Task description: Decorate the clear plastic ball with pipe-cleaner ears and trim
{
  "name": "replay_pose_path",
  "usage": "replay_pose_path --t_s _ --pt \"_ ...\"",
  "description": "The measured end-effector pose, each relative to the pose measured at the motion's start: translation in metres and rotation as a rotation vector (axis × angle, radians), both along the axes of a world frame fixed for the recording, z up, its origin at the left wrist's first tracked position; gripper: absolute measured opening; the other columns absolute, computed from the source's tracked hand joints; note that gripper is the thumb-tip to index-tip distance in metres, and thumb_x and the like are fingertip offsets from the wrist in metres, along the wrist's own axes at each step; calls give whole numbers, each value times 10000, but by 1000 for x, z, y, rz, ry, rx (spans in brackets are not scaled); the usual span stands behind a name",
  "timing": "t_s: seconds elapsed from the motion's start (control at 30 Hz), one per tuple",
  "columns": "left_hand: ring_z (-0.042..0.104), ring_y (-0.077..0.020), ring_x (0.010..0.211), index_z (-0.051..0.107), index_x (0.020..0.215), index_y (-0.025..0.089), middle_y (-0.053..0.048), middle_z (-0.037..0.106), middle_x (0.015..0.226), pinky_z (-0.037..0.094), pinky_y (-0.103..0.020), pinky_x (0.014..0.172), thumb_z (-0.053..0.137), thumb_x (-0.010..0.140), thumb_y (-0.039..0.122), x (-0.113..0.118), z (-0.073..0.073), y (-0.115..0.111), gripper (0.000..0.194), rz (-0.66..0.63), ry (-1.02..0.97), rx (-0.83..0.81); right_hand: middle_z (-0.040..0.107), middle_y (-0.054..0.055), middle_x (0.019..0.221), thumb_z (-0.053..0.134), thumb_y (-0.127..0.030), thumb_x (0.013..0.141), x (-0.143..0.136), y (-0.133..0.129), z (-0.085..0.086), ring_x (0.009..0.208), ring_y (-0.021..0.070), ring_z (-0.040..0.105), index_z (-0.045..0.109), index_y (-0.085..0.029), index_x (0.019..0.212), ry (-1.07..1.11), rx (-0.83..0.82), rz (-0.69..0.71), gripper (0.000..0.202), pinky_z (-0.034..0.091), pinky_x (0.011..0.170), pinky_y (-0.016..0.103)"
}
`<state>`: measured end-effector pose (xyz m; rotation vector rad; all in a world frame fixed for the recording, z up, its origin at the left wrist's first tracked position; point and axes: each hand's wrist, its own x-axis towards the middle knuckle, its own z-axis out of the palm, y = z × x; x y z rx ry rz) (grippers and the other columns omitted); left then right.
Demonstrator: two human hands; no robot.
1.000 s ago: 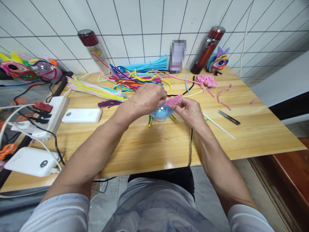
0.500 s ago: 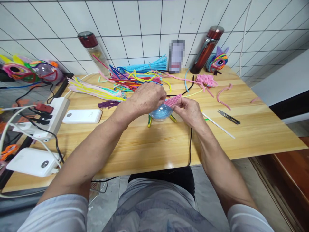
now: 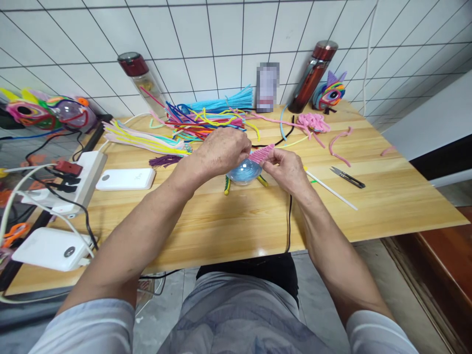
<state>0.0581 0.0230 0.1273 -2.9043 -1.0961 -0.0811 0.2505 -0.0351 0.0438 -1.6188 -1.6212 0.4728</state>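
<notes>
A clear round ball (image 3: pixel 242 171) with light blue inside sits on the table between my hands. Two yellow-green stubs (image 3: pixel 227 185) stick out from under it. A pink ridged, pointed piece (image 3: pixel 261 154), apparently of chenille stems, stands at the ball's upper right edge. My right hand (image 3: pixel 285 166) pinches this pink piece between thumb and fingers. Over the ball's upper left is my left hand (image 3: pixel 228 149), its fingers curled closed. Its fingertips are partly hidden, so what they grip cannot be made out.
Chenille stems (image 3: pixel 206 120) are heaped behind my hands. Black thread snips (image 3: pixel 347 177) and a white stick (image 3: pixel 332 189) lie to the right. A power bank (image 3: pixel 126 179) and a power strip (image 3: pixel 83 179) are left. A red flask (image 3: pixel 313 76) stands at the back.
The view has shifted slightly. Both hands keep almost the same place and grip at the ball and the pink piece.
</notes>
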Motion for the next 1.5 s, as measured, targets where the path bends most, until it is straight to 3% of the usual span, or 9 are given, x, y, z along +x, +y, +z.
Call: replay_pose_path --t_s 0.57,1.13,1.5 --pt "757 -256 969 846 971 179 -93 825 996 514 -334 833 579 928 207 -2 -5 2 272 0 -49 -6 727 3 706 658 -210 790 0 0 -1 663 166 630 682 -204 721 22 -1 3 73 435 668 278" --pt "761 -287 1004 825 1030 141 -141 817 1098 518 -343 772 525 976 210 -1 6 -8 312 -13 42 -7 765 24 801 647 -265 822 2 -2 -4 727 175 665 730 -194 836 76 -51 42 110 470 700 284" --pt "752 -266 858 800 923 131 -127 793 972 459 -323 655 551 948 97 -4 8 -9 253 -66 29 -18 740 12 780 646 -304 847 2 -10 -2 718 179 676 674 -224 799 147 -84 61 97 527 700 297"
